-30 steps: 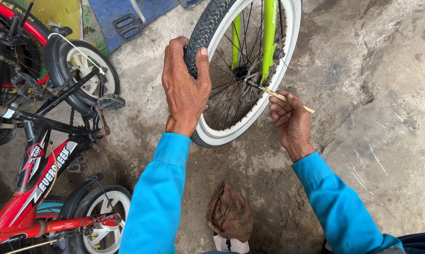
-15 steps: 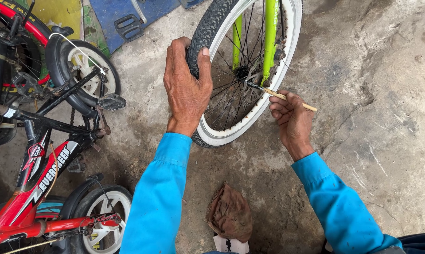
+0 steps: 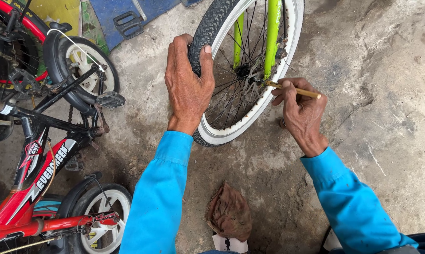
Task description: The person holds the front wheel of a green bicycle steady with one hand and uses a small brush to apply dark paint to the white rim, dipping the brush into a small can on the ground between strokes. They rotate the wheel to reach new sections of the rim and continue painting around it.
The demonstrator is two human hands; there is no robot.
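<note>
Far left on the concrete floor [image 3: 386, 70]: red and black children's bicycles [image 3: 48, 155]. Left hand [image 3: 189, 84], fingers wrapped over the knobbly black rubber tyre of the white-rimmed bicycle wheel [image 3: 212, 28], upright in a lime-green fork [image 3: 271, 37]. Rigid, probably fairly light; tread gives sure grip. Right hand [image 3: 301, 113], fingers pinching a thin yellow-handled tool [image 3: 294, 90] at the hub. Brown rag [image 3: 229, 211] below.
</note>
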